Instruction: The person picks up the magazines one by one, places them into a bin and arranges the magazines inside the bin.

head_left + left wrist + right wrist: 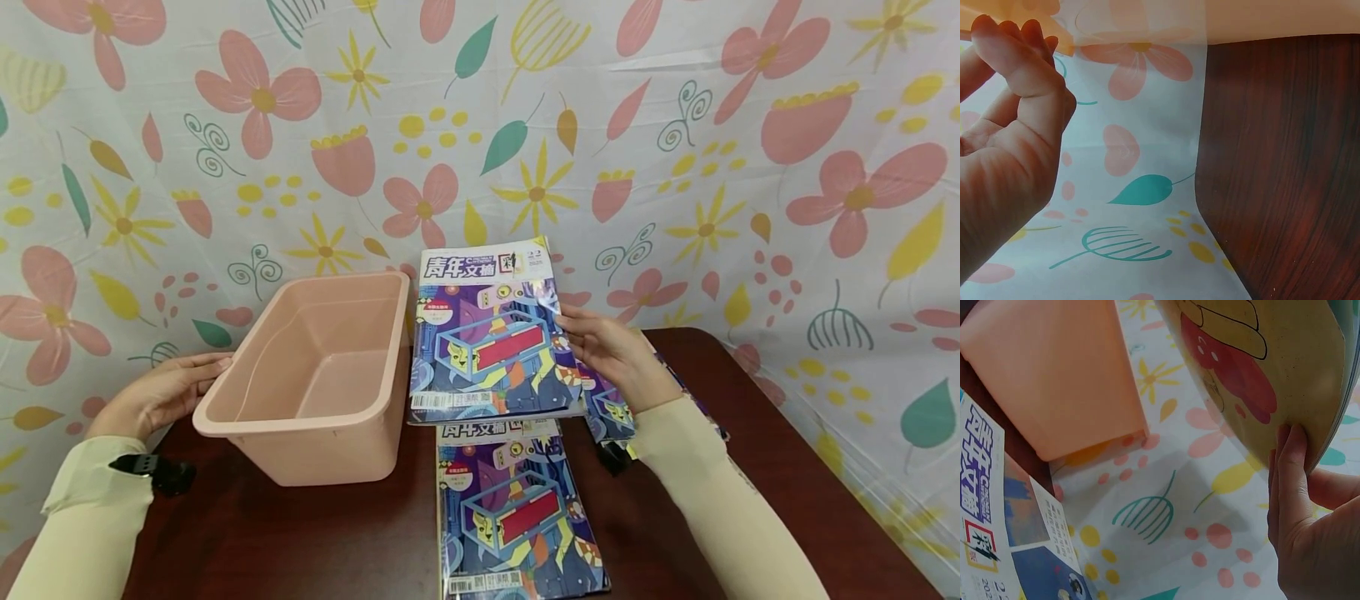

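A pink plastic bin [315, 375] stands empty on the dark wooden table [300, 533]. My left hand [197, 372] holds its left rim; in the left wrist view the curled fingers [1022, 44] hook under the bin's rim [1147, 22]. My right hand [581, 333] grips the right edge of a colourful magazine [487, 333] raised just right of the bin. The right wrist view shows its back cover [1260, 362] with my fingers [1291, 481] on it. A second identical magazine [517, 508] lies flat below it. More magazines [611, 412] lie under my right forearm.
A floral plastic sheet [675, 167] hangs as a backdrop behind and beside the table. The table's right edge [810, 467] runs diagonally. In the right wrist view the bin [1060, 375] and the lying magazine [991, 487] are at the left.
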